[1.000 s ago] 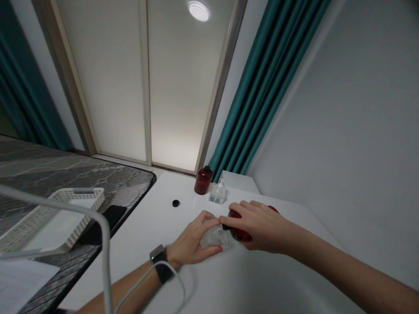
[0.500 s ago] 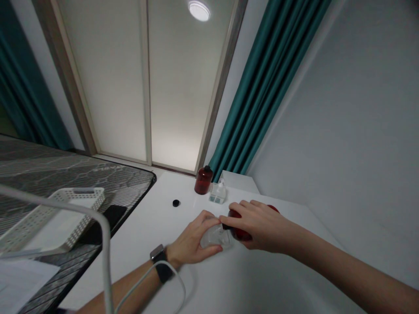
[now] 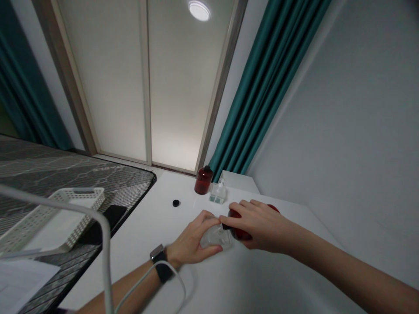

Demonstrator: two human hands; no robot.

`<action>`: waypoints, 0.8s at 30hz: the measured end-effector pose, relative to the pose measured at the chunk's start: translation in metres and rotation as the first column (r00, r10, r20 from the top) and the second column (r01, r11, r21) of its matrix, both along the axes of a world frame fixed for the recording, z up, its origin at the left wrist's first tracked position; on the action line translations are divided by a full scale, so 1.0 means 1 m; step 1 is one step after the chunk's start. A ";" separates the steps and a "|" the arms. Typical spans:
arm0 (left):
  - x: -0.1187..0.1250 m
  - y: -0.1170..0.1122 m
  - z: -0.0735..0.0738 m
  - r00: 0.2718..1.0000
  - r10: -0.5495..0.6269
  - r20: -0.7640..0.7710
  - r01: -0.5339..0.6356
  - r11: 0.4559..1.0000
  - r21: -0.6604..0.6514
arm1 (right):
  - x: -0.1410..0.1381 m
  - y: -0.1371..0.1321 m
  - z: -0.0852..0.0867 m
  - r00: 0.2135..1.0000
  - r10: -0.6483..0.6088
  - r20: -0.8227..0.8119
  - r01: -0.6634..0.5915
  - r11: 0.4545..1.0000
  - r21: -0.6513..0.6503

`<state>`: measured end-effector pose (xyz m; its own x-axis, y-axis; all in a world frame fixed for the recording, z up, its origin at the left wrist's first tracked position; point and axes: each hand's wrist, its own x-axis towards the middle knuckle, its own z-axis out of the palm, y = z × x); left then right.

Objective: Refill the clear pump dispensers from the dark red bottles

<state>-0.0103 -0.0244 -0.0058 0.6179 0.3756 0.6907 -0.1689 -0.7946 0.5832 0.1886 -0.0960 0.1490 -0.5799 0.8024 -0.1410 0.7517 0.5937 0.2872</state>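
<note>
Seemingly midway, the left hand [image 3: 191, 240] clasps a clear bottle [image 3: 215, 238] while the right hand [image 3: 260, 224] tips a red bottle [image 3: 241, 234] against it, a black cap [image 3: 176, 203] lying well apart.

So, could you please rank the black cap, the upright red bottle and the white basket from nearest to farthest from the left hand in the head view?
From the left hand:
1. black cap, just beyond it, slightly left.
2. upright red bottle, further back.
3. white basket, far off to the left.
</note>
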 end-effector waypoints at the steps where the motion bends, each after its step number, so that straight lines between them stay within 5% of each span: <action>1: 0.000 0.000 0.000 1.000 0.002 -0.002 -0.002 1.000 -0.002 | 0.000 0.000 0.000 1.000 0.002 0.003 -0.002 1.000 0.001; 24: 0.000 0.000 -0.002 1.000 0.004 0.001 -0.004 1.000 -0.001 | 0.000 0.001 0.000 0.999 0.042 0.028 -0.043 0.998 0.052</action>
<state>-0.0100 -0.0242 -0.0076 0.6157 0.3791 0.6909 -0.1659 -0.7947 0.5839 0.1887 -0.0953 0.1492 -0.6101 0.7839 -0.1153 0.7177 0.6084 0.3388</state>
